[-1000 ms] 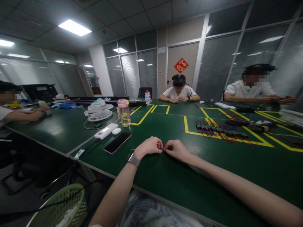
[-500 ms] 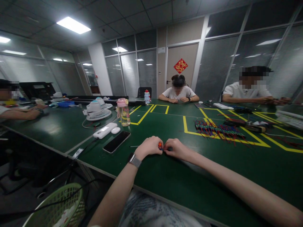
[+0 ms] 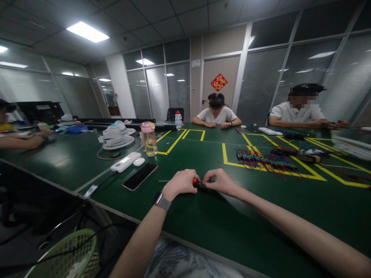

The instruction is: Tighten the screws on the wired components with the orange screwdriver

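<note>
My left hand [image 3: 181,182], with a watch on its wrist, is closed around a screwdriver. The orange and black handle [image 3: 196,182] shows at the fingertips, and a thin metal shaft [image 3: 162,180] sticks out to the left behind the hand. Just to the right, my right hand [image 3: 218,181] has thumb and forefinger pinched together close to the handle's end. Something small, dark and reddish shows at those fingertips, too small to name. Both hands are low over the green table [image 3: 199,216].
Left of my hands lie a black phone [image 3: 140,176], a white power bank [image 3: 126,162] and a pink-lidded bottle [image 3: 148,139]. A white fan [image 3: 116,138] stands behind. Circuit boards with red and blue wires [image 3: 265,159] lie to the right. People sit across the table.
My right fingertips have moved slightly away from my left hand, and more of the orange handle shows. The view has shifted a little.
</note>
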A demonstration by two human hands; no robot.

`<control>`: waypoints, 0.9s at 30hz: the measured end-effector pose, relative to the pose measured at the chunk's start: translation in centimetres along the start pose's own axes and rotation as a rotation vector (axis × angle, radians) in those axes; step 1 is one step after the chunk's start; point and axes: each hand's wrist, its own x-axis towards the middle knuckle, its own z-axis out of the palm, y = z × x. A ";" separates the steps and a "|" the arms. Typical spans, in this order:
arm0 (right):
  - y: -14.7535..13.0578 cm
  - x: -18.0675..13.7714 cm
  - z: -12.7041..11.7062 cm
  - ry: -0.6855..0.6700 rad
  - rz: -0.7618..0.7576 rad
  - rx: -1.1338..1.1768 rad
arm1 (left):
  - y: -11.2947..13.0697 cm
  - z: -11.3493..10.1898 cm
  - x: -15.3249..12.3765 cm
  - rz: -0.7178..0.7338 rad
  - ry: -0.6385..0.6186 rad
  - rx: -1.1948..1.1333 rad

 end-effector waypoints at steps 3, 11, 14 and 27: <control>0.0 -0.5 0.3 0.012 0.049 0.122 | -0.3 -1.0 -0.3 0.017 0.140 -0.180; 0.0 -0.7 1.6 -0.056 0.147 0.331 | -1.3 -2.7 -0.2 -0.013 0.805 -0.418; 0.3 -0.8 1.8 -0.052 0.146 0.316 | -1.4 -2.4 -0.2 -0.011 0.873 -0.410; 4.8 -12.1 -9.2 0.106 0.440 0.169 | -0.9 -1.0 0.4 -0.077 0.693 -0.221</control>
